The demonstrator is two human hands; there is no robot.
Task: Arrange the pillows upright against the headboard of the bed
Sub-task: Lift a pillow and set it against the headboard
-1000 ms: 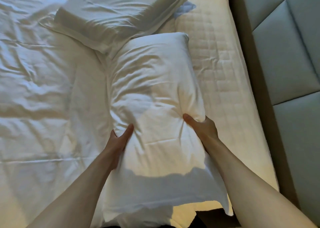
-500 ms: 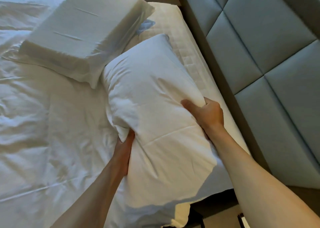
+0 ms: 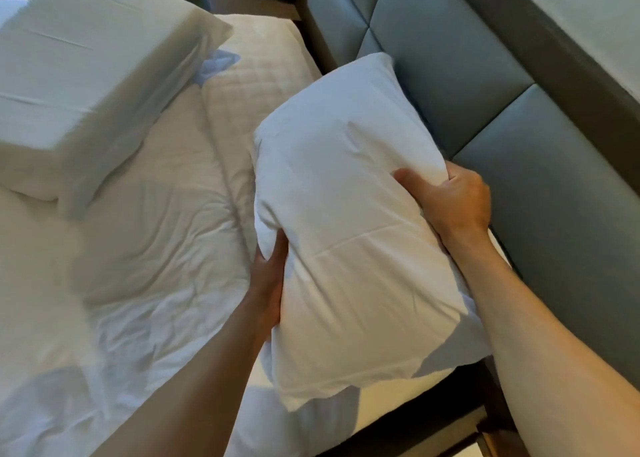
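While both hands grip: pillow | tilted toward headboard

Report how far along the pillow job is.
Done: nothing stands against the headboard yet. In hand: the left hand and right hand grip the soft pillow, tilted up near the panels. Left: set it upright, then the boxy pillow lying flat on the bed.

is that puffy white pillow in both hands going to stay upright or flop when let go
The puffy white pillow looks soft: it dents under the right hand and left hand. It probably slumps unless leaned on the grey padded headboard. Likely light for its bulk.
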